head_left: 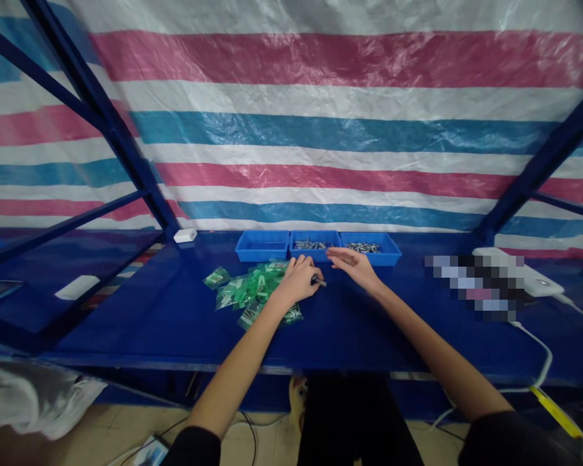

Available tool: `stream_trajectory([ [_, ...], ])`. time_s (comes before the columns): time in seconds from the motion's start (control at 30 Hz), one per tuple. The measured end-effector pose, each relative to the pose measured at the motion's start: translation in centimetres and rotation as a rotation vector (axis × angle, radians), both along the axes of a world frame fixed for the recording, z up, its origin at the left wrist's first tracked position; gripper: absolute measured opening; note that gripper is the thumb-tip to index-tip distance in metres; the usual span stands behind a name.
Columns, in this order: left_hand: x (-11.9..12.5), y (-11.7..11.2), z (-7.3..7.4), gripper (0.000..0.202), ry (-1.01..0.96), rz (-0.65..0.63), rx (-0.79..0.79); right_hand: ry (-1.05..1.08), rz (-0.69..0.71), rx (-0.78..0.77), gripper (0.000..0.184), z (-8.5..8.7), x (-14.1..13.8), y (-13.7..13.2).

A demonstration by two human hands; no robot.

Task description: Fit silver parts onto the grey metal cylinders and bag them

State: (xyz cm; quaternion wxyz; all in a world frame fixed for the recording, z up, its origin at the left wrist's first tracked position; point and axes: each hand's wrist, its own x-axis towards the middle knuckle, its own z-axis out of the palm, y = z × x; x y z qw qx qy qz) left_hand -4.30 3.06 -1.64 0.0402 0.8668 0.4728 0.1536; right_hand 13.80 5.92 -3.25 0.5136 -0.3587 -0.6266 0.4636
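My left hand [298, 281] is closed beside the pile of small clear-and-green plastic bags [252, 285], its fingers curled at the pile's right edge. A small dark piece with a grey metal-looking end [318, 281] sticks out of it; its exact kind is too small to make out. My right hand [354, 264] hovers just in front of the blue bins, fingers stretched out to the left, with nothing visible in it. Behind the hands, the middle blue bin [296, 254] and the right blue bin [391, 257] hold small metal parts [363, 247]. Several bags contain slim pale parts.
A left blue bin [262, 251] stands beside the other two. A white adapter [185, 235] sits at the table's back left. At right lie a white box-like device [539, 279] with a cable and a blurred-out item. Blue metal posts [160, 200] frame the blue table [175, 317].
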Motion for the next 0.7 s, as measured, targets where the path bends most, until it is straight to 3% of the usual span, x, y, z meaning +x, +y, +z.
stream_trajectory([
  [0.1, 0.2, 0.2, -0.2, 0.012, 0.004, 0.016, 0.008, -0.138, -0.051, -0.007, 0.030, -0.7, 0.1, 0.3],
  [0.2, 0.4, 0.3, -0.1, 0.012, -0.052, 0.060, 0.041, -0.205, 0.002, -0.022, 0.031, -1.3, 0.2, 0.3],
  [0.4, 0.7, 0.7, 0.5, 0.015, -0.297, 0.170, 0.064, -0.151, 0.111, -0.097, 0.033, -1.4, 0.2, 0.3],
  [0.6, 1.0, 0.9, 1.1, 0.017, -0.570, 0.087, -0.016, -0.170, 0.303, -0.071, 0.030, -0.7, 0.2, -0.3],
  [0.7, 1.1, 0.9, 1.1, 0.018, -0.612, 0.058, -0.005, -0.179, 0.388, -0.051, 0.030, -0.8, -0.1, -0.7],
])
